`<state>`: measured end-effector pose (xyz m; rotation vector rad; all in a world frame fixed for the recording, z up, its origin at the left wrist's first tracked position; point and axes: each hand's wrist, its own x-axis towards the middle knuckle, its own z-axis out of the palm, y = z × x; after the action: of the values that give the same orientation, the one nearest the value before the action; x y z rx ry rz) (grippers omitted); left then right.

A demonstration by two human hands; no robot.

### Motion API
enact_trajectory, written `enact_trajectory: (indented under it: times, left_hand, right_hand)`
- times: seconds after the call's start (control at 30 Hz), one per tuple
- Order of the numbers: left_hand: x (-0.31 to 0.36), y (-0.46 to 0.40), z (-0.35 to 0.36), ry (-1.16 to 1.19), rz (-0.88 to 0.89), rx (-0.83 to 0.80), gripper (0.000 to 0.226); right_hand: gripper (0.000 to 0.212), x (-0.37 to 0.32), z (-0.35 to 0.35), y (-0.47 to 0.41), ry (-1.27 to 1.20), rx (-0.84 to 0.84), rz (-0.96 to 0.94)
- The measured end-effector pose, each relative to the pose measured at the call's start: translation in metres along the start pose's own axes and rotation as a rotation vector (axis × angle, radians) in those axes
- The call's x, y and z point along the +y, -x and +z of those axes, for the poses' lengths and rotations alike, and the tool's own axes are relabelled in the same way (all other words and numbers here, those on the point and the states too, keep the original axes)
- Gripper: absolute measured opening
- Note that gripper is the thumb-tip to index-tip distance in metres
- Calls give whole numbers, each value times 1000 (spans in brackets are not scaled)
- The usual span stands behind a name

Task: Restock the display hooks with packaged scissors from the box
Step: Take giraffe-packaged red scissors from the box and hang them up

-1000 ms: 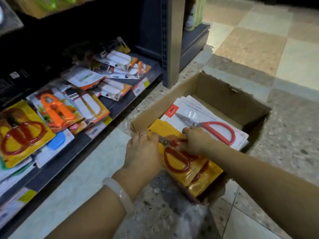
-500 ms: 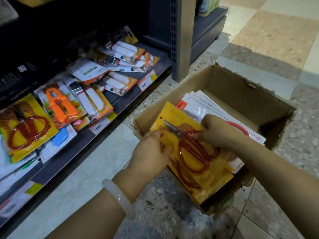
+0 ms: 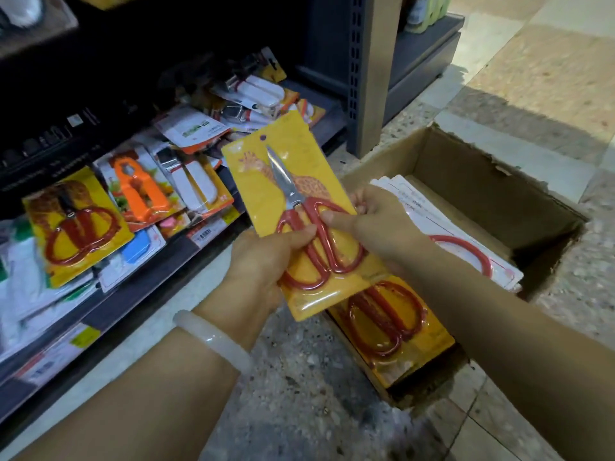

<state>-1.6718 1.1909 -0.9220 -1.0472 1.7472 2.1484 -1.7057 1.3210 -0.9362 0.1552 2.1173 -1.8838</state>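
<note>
Now both hands' grip pinches scissors pack [image 3: 299, 207] at handles

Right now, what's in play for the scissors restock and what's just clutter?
Part of the job:
- yellow scissors pack, held by left hand and right hand
- cardboard box
- yellow packs in the box
- white-card scissors packs

Lying about:
- orange tool pack
- white-handled tool packs
- shelf price tags
</note>
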Motion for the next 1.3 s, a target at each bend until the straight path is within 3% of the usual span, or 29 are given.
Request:
enact_trajectory:
  times: [0.1,0.2,0.3,0.4,0.53,0.73,0.87,1.03,1.17,1.3]
  left_hand:
    - [-8,-6,-9,-2,21,35,43]
    - [-11,-10,-20,-19,86,100,49]
    - [-10,-10,-37,-26,114,100,49]
    - [-9,-10,-54,-30,130,117,50]
    - [-5,-6,-70,16,141,115,42]
    - [3,1,-79,-7,243,53,51]
    - [13,5,-82,5,305,-9,53]
    - [43,19,-96,41,413,-26,43]
    - [78,43,-136,49,528,-22,43]
    - [108,66,-202,31,671,40,43]
  right_hand:
    - [20,15,0,-2,5,-9,-24]
    - [33,33,-19,-8,582,18,-39]
    - [45,52,-30,-3,1180,-148,135]
    - [41,58,-23,6,1326,-177,164]
    - [43,41,-19,6,1231,-146,259]
    - [48,14,-19,18,971,-73,384]
    - [42,-17,-26,35,921,134,215]
    - [30,-55,-19,54,332,274,-78]
    - [25,-96,31,57,-3,205,-268]
    - [58,-126,108,52,-78,19,-387]
